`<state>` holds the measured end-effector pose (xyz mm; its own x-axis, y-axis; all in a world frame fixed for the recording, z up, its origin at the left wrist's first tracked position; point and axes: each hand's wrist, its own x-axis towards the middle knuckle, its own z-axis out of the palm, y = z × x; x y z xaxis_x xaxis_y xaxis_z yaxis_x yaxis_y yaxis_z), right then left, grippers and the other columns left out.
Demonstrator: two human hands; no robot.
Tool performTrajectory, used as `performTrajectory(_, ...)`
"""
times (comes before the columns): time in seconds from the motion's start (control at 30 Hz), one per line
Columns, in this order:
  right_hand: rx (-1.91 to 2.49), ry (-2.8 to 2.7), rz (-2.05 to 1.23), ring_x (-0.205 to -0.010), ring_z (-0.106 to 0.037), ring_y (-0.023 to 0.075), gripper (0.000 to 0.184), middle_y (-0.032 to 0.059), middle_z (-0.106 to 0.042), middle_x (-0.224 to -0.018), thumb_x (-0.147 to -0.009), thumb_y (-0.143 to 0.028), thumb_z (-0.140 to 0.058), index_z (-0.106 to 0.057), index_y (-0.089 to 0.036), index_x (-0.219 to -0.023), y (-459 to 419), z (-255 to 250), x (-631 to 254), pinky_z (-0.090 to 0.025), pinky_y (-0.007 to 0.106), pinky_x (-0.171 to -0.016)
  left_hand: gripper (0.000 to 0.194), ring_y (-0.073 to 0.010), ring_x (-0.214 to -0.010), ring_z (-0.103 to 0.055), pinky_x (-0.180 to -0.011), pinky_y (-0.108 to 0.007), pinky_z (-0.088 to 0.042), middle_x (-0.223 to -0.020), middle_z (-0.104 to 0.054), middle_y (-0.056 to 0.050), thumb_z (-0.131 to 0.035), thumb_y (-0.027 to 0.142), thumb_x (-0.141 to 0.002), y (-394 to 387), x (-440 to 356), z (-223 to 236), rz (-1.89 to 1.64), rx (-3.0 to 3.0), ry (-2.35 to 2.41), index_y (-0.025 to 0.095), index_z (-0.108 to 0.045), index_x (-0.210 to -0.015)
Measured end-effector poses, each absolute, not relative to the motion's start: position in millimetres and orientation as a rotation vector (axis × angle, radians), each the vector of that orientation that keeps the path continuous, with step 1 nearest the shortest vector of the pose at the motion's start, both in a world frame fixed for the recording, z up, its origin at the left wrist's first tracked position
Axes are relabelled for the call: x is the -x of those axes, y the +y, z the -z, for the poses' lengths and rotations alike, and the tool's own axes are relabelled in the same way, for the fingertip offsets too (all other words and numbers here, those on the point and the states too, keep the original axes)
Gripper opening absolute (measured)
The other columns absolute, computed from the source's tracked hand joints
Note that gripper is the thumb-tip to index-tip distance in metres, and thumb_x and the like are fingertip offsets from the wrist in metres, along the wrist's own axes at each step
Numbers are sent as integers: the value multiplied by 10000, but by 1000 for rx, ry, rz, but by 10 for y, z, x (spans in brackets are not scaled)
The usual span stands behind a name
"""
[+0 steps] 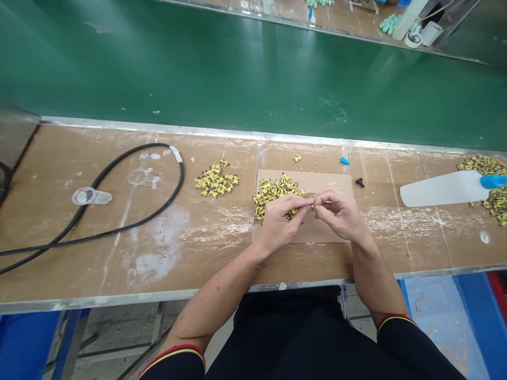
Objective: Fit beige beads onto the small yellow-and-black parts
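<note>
Above a flat cardboard sheet (325,235), my left hand (282,217) and my right hand (339,212) meet fingertip to fingertip. Both are closed in a pinch. A speck of a small yellow piece (312,206) shows between the fingertips; the fingers cover most of it. Beside and partly behind my left hand lies a heap of small yellow-and-black pieces (277,189), seemingly little figures, too small to make out well. Several tiny pale bits (332,184) lie on the sheet just beyond my right hand.
A smaller yellow pile (216,180) lies left, near a looped black cable (180,179) and a clear plastic scoop-like item (92,196). Rightward are a blue cap (344,160), a black part (359,182), a white bottle (443,189) lying down and another yellow pile (497,203). A green belt (253,79) runs behind.
</note>
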<state>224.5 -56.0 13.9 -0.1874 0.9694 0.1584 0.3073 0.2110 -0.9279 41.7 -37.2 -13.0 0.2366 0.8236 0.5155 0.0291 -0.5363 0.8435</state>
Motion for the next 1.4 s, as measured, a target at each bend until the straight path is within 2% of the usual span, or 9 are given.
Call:
performTrajectory(0.37, 1370, -1671, -976, -702, -636, 132, 81, 19, -635, -831, -893, -230, -637, -647, -202, -818, -580, -102, -2249, -564, 266, -600, 218, -117, -810, -731, -733, -223, -603, -930, -775, -54, -655, 59, -938, -374, -400, 172, -1379, -1962, 797, 186, -783, -1060)
performTrajectory(0.53, 1298, -1667, -1072, -670, -631, 114, 138, 10, -617, -850, -962, -285, -616, -636, -199, -856, -574, -112, -2271, -540, 262, -596, 191, -126, -817, -737, -744, -246, -605, -946, -791, -51, -663, 131, -960, -352, -388, 164, -1303, -1815, 779, 224, -797, -1059)
performTrajectory(0.67, 1252, -1672, -1152, -662, -642, 99, 213, 3, -601, -877, -1010, -360, -602, -641, -200, -876, -574, -100, -2297, -532, 263, -608, 192, -126, -843, -742, -772, -243, -598, -948, -795, -45, -685, 127, -946, -344, -387, 152, -1307, -1734, 757, 234, -806, -1051)
performTrajectory(0.93, 1232, -1589, -1239, -638, -641, 102, 291, 7, -610, -872, -989, -460, -638, -636, -200, -856, -574, -119, -2285, -542, 279, -598, 175, -127, -816, -730, -757, -245, -587, -932, -789, -50, -700, 100, -919, -357, -394, 144, -1302, -1686, 748, 211, -793, -1017)
performTrajectory(1.0, 1224, -1563, -1261, -625, -637, 103, 302, 4, -614, -843, -975, -465, -655, -636, -197, -838, -570, -136, -2274, -538, 276, -592, 239, -114, -769, -714, -729, -229, -576, -895, -781, -36, -708, 111, -918, -367, -396, 152, -1296, -1635, 745, 213, -760, -1128)
performTrajectory(1.13, 1230, -1528, -1312, -615, -616, 102, 310, -1, -613, -792, -945, -464, -687, -631, -192, -808, -559, -168, -2255, -519, 264, -574, 497, -110, -739, -707, -688, -203, -566, -817, -738, 9, -715, 147, -921, -386, -389, 158, -1259, -1501, 713, 228, -580, -1393)
performTrajectory(1.4, 1240, -1491, -1319, -616, -594, 98, 293, 6, -631, -788, -917, -446, -708, -637, -190, -793, -576, -159, -2233, -496, 252, -550, 543, -97, -696, -682, -681, -193, -554, -756, -669, 49, -694, 117, -903, -413, -377, 160, -1260, -1541, 731, 239, -517, -1402)
